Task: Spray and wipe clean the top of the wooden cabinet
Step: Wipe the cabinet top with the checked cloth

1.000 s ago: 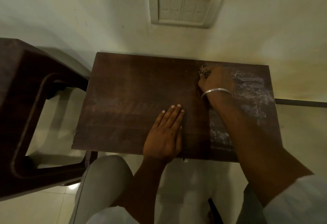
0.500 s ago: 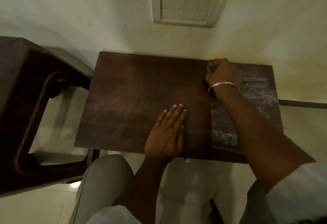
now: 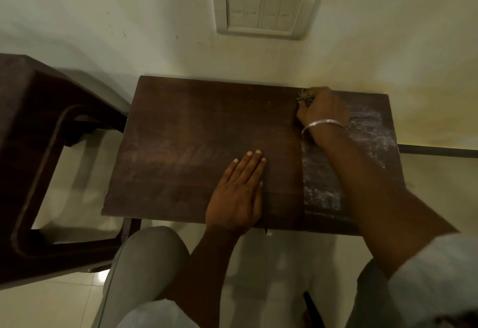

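Observation:
The dark wooden cabinet top (image 3: 196,146) stands against the wall. Its left and middle look wiped; a pale dusty patch (image 3: 367,131) covers the right strip. My left hand (image 3: 238,193) lies flat on the top near the front edge, fingers straight. My right hand (image 3: 320,106), with a silver bangle on the wrist, is at the back edge by the wall and grips a small dark cloth (image 3: 305,98), most of which is hidden under the fingers. No spray bottle is in view.
A dark brown plastic chair (image 3: 38,172) stands close on the left. A white switch plate (image 3: 263,9) is on the cream wall above the cabinet. Pale tiled floor (image 3: 67,304) and my knees in light trousers lie below the front edge.
My right hand has slid with the cloth away from me, from the mid-right of the top to its back edge at the wall. My left hand has stayed flat in place.

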